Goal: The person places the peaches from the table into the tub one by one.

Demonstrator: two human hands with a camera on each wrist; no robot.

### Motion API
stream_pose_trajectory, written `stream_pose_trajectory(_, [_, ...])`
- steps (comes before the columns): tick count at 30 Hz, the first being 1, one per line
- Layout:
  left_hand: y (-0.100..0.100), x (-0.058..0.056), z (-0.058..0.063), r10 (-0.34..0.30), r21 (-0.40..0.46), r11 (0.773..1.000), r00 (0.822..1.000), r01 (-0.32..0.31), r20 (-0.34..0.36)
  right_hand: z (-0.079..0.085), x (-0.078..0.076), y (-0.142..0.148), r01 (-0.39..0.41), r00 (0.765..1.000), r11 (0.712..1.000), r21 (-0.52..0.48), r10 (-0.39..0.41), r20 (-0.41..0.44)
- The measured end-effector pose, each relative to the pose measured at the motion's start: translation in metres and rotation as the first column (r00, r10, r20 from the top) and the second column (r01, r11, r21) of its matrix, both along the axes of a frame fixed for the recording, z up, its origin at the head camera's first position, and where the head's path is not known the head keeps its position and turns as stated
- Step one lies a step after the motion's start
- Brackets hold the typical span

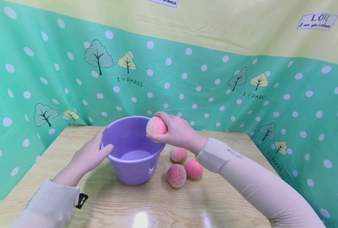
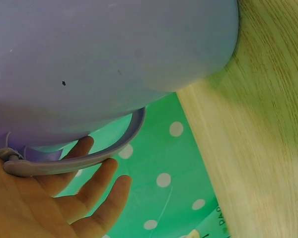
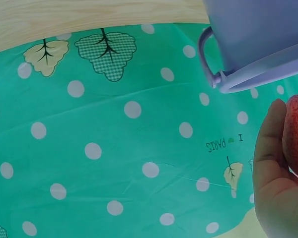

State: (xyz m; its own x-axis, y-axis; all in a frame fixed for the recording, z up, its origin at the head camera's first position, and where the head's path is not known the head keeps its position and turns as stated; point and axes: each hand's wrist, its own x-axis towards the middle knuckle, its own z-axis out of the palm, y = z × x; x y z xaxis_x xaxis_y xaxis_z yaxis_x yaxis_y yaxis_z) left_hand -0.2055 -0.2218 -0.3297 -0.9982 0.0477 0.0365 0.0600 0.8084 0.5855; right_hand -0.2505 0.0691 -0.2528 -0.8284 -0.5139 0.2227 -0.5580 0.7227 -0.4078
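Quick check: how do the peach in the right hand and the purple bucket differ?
The peach is mottled pink and pale; the bucket is plain purple. The peach is much smaller than the bucket. The peach is held above the table by the right hand; the bucket stands on it, its rim in the left hand. Both are rounded.

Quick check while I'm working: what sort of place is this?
Probably a staged indoor tabletop booth rather than an ordinary kitchen: a wood-grain table backed and flanked by printed polka-dot fabric, with a purple bucket and pink balls on it.
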Motion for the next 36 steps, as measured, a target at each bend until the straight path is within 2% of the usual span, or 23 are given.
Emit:
stream_pose_trajectory(15, [0.001,0.000,0.001,0.006,-0.006,1.000,1.000,-0.006,0.003,-0.006,-0.007,-0.015,0.004,0.997,0.993,-0.115,0.005,0.077])
stream_pose_trajectory(36, [0.001,0.001,0.002,0.007,0.003,1.000,1.000,-0.007,0.015,-0.027,-0.024,-0.029,0.010,0.998,0.992,-0.123,-0.002,0.066])
